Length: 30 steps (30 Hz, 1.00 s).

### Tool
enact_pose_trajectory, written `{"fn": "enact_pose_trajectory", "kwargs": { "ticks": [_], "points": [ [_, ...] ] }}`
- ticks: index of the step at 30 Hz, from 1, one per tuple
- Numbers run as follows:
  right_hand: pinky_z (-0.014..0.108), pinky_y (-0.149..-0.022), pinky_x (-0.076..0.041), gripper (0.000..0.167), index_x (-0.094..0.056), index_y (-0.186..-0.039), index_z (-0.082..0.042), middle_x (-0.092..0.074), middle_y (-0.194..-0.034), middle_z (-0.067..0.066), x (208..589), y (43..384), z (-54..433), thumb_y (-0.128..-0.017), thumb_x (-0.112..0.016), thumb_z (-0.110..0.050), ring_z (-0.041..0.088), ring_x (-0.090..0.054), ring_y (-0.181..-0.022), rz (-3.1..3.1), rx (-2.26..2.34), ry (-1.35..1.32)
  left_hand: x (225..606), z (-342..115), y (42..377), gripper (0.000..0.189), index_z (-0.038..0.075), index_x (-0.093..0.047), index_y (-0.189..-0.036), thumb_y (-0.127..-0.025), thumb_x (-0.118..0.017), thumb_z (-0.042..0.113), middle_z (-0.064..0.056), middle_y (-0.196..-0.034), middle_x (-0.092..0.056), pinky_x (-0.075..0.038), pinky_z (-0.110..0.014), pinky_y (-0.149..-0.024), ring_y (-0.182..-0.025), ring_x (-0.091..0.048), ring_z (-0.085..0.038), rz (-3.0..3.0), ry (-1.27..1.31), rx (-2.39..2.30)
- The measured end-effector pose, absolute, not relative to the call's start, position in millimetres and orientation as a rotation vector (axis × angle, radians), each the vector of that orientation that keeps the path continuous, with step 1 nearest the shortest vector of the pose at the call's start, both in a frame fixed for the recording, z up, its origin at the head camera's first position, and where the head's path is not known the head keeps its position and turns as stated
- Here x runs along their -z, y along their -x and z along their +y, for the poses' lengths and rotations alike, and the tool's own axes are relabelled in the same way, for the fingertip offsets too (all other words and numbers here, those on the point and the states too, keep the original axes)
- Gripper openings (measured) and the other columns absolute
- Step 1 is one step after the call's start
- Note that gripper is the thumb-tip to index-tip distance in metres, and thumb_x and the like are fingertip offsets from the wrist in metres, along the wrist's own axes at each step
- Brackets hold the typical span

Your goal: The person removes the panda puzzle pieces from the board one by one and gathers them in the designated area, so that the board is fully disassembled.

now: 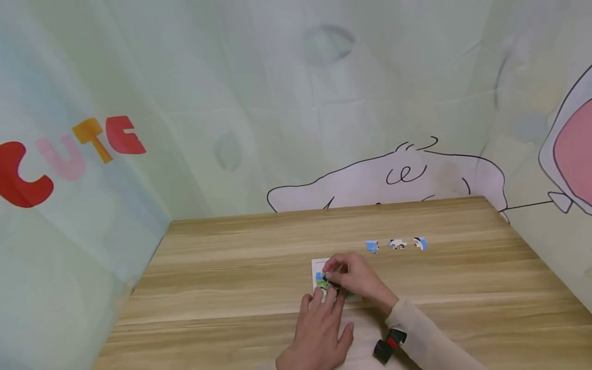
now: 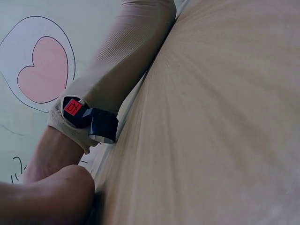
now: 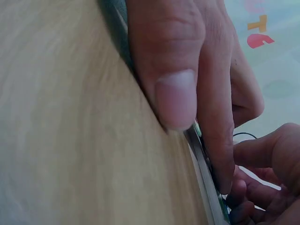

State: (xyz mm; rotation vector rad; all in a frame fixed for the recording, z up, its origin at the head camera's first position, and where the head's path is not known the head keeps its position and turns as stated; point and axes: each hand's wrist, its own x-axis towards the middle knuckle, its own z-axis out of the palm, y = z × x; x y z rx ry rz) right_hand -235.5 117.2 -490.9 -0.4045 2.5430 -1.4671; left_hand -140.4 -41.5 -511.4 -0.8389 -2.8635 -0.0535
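Note:
A small jigsaw board with a white border and a blue and green picture lies on the table, mostly covered by both hands. My left hand rests at its near edge, fingers extended, fingertips on the board. Above the board, my right hand pinches a small puzzle piece between thumb and fingers; little of the piece shows. In the right wrist view the left thumb lies beside the board's edge, and the right fingers meet the board's far part. The left wrist view shows part of the left hand.
Three loose puzzle pieces, a blue one, a white one and a blue-and-white one, lie in a row beyond the right hand. A black wrist camera sits on the right sleeve. Printed cloth walls border the wooden table.

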Motion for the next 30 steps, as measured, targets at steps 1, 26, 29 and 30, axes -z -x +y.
{"fn": "enact_pose_trajectory", "kwargs": {
  "ticks": [1,26,29,30],
  "points": [
    [0.028,-0.059,-0.052,0.006,-0.079,-0.099,-0.014,-0.073,-0.092,0.002,491,235,117,-0.098,-0.075,-0.012,0.015,-0.06,-0.073,2.551,1.475,0.393,512,-42,141,0.066,0.014,-0.048,-0.161,-0.108,-0.045,0.053,-0.005,-0.158,-0.047,-0.041,-0.049,-0.1,-0.13,-0.044,-0.028,-2.861,0.836,0.05],
    [0.022,-0.074,-0.05,0.012,-0.082,-0.105,-0.005,-0.082,-0.1,0.009,477,241,193,-0.098,-0.075,-0.011,0.013,-0.064,-0.082,2.79,1.551,0.215,512,-38,142,0.071,0.015,-0.051,-0.16,-0.1,-0.055,0.052,-0.003,-0.142,-0.06,-0.044,-0.044,-0.096,-0.117,-0.049,-0.025,-2.744,0.792,0.042],
    [0.023,-0.067,-0.051,0.013,-0.081,-0.107,-0.002,-0.08,-0.099,0.011,481,239,214,-0.099,-0.074,-0.011,0.011,-0.062,-0.079,2.779,1.521,0.17,512,-38,142,0.071,0.014,-0.05,-0.16,-0.1,-0.055,0.053,-0.003,-0.141,-0.06,-0.045,-0.045,-0.097,-0.117,-0.049,-0.025,-2.762,0.794,0.036],
    [0.023,-0.065,-0.051,0.013,-0.081,-0.107,-0.002,-0.08,-0.099,0.011,483,239,218,-0.099,-0.074,-0.01,0.01,-0.061,-0.078,2.781,1.507,0.164,513,-38,142,0.071,0.014,-0.05,-0.16,-0.1,-0.054,0.053,-0.004,-0.141,-0.06,-0.045,-0.045,-0.098,-0.117,-0.049,-0.025,-2.768,0.795,0.033]
  ]
}}
